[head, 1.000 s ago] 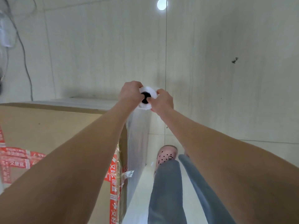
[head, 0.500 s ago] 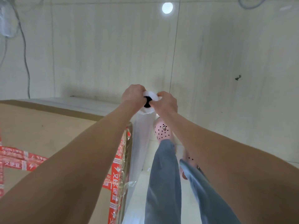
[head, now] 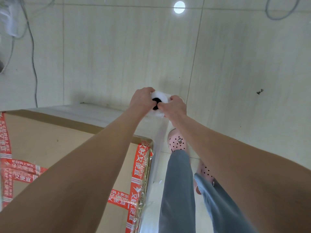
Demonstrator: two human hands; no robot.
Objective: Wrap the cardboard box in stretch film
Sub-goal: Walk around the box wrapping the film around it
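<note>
Upper left of frame: grey cables [head: 32, 47] trail across the tiled floor [head: 117, 56].

Left and lower left: we see the cardboard box [head: 50, 145] from above, its brown top face filling that corner. Red printed tape [head: 139, 163] runs along its right edge and across the top at far left. Glossy clear film is crinkled over the tape at the right edge. A pale band of film [head: 84, 111] lies along the box's far side.

Centre: the left hand [head: 143, 100] grips the upper end of the stretch film roll [head: 159, 98], fingers curled round the rim. The roll stands on end just past the box's far right corner, dark core hole facing us. The right hand [head: 175, 105] grips the opposite side of the same end, thumb at the edge of the core hole. Both forearms reach in from the bottom of the frame.

Below the roll, a sheet of film [head: 161, 140] hangs down beside the box's right side. We can't tell where it meets the box.

Lower centre to right: blue jeans [head: 178, 190] and pink perforated shoes [head: 178, 143] stand on the floor beside the box.

Top centre: a round light reflection [head: 179, 7] on a tile. Right: a small dark mark [head: 259, 91] on the floor. Upper right: a cable loop [head: 277, 14].
</note>
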